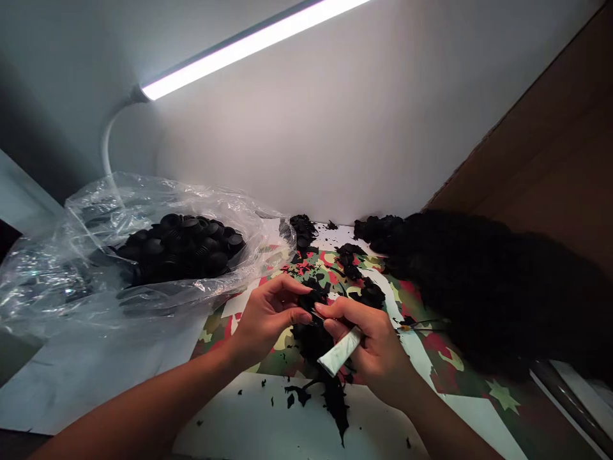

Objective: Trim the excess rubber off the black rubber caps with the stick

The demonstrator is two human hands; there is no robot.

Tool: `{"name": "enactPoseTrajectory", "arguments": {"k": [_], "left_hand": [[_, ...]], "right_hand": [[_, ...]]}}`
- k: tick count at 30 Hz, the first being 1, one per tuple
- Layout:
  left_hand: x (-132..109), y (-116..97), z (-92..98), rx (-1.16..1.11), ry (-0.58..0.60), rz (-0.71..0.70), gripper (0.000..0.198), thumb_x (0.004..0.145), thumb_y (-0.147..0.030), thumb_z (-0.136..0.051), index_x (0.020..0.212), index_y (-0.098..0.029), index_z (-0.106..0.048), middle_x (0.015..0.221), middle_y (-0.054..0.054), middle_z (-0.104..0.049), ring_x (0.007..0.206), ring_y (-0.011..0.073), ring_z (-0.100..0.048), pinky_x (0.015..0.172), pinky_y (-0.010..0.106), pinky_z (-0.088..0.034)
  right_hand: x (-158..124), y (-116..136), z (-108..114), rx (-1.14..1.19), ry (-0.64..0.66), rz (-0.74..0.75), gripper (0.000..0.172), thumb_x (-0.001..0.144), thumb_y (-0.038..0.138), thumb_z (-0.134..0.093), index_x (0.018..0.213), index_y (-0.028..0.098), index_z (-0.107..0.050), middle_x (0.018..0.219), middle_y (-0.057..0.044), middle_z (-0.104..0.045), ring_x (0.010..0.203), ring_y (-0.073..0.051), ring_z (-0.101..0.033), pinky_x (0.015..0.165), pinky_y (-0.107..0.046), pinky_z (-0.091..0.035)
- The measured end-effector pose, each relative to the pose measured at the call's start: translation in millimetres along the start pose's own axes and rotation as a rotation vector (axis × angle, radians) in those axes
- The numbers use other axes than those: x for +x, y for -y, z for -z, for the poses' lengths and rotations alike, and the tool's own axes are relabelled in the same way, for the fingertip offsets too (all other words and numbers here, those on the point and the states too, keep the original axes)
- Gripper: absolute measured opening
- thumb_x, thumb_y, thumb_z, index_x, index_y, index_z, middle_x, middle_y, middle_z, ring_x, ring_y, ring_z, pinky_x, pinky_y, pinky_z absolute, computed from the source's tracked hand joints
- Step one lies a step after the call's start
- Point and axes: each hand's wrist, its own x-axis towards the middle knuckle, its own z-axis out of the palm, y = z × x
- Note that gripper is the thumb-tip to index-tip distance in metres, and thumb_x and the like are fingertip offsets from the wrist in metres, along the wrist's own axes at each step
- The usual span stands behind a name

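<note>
Near the middle of the work surface, my left hand (263, 316) pinches a small black rubber-like piece (315, 298) between thumb and fingertips. My right hand (373, 342) is closed round a slim tool with a white wrapped handle (341, 352). A thin metallic tip shows between my hands, close against the black piece; its exact shape is mostly hidden by my fingers. Directly under both hands lies a heap of black scraps (311, 345), with torn strips trailing toward me.
At left, an open clear plastic bag (258, 255) holds many round black caps (189, 246). A large dark pile (479, 287) fills the right beside a cardboard panel (550, 160). A lit lamp (253, 48) hangs above. Camouflage-patterned sheet (268, 365) and white paper (230, 421) cover the surface.
</note>
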Motion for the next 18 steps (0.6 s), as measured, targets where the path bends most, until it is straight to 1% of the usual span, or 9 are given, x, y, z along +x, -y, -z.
{"name": "enactPoseTrajectory", "arguments": {"k": [4,8,13,15,18], "left_hand": [[-1.2,-0.3,-3.8,-0.02,-0.04,-0.06,0.03,0.061,0.001,-0.084,0.082,-0.019,-0.078,0.076,-0.002,-0.065,0.064,0.0079,-0.062,0.056,0.015,-0.055],[-1.7,0.3,-4.0,-0.037,-0.051,-0.066,0.029,0.06,0.0,-0.085,0.081,-0.019,-0.078,0.077,-0.003,-0.063,0.063,0.0083,-0.063,0.053,0.015,-0.056],[-2.7,2.4,-2.5,-0.009,-0.082,-0.092,0.028,0.06,-0.003,-0.088,0.081,-0.018,-0.077,0.078,-0.002,-0.064,0.07,0.009,-0.063,0.061,0.016,-0.059],[-3.0,3.1,-2.4,-0.007,-0.08,-0.098,0.028,0.06,-0.003,-0.088,0.081,-0.018,-0.077,0.078,-0.002,-0.064,0.071,0.0092,-0.063,0.062,0.016,-0.059],[-3.0,2.8,-2.6,-0.016,-0.058,-0.086,0.027,0.061,-0.003,-0.088,0.081,-0.018,-0.077,0.079,-0.002,-0.065,0.07,0.01,-0.065,0.059,0.016,-0.06]], "right_hand": [[-0.1,-0.2,-2.5,0.023,0.003,-0.014,0.024,0.101,0.031,-0.051,0.085,0.019,-0.065,0.069,0.002,-0.053,0.062,-0.013,-0.046,0.059,-0.025,-0.035],[1.5,1.3,-3.8,0.028,-0.003,-0.015,0.023,0.101,0.03,-0.052,0.086,0.019,-0.066,0.069,0.002,-0.052,0.061,-0.013,-0.044,0.058,-0.025,-0.034],[2.5,2.2,-6.2,0.059,-0.025,-0.044,0.026,0.101,0.032,-0.052,0.082,0.019,-0.065,0.066,0.003,-0.046,0.059,-0.012,-0.041,0.056,-0.025,-0.032],[1.7,1.7,-6.8,0.063,-0.029,-0.049,0.026,0.1,0.032,-0.052,0.081,0.019,-0.065,0.066,0.004,-0.045,0.058,-0.012,-0.04,0.055,-0.025,-0.032],[0.4,2.0,-6.9,0.038,-0.02,-0.043,0.026,0.1,0.031,-0.051,0.081,0.019,-0.064,0.066,0.004,-0.046,0.058,-0.012,-0.04,0.055,-0.025,-0.032]]}}
